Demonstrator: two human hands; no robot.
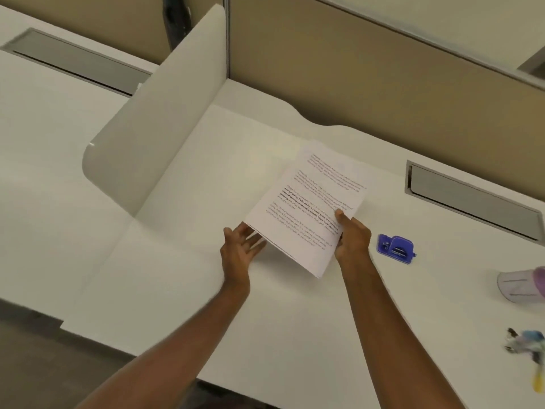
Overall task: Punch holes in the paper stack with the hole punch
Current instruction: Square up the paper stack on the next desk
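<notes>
Overhead, two bare arms reach over a white desk (177,290). Right hand (352,240) pinches the printed paper stack (306,208) at its right edge, thumb on top. Left hand (240,249), fingers spread and straight, touches the stack's near-left corner from beneath. Blue hole punch (396,248) sits on the desk just right of the right hand.

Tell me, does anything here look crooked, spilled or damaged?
Nothing spilled or damaged. The paper stack is only askew: the right hand pinches one edge, the left hand lies open under the opposite corner, and the sheets there fan slightly apart. The blue hole punch sits untouched on the desk.
</notes>
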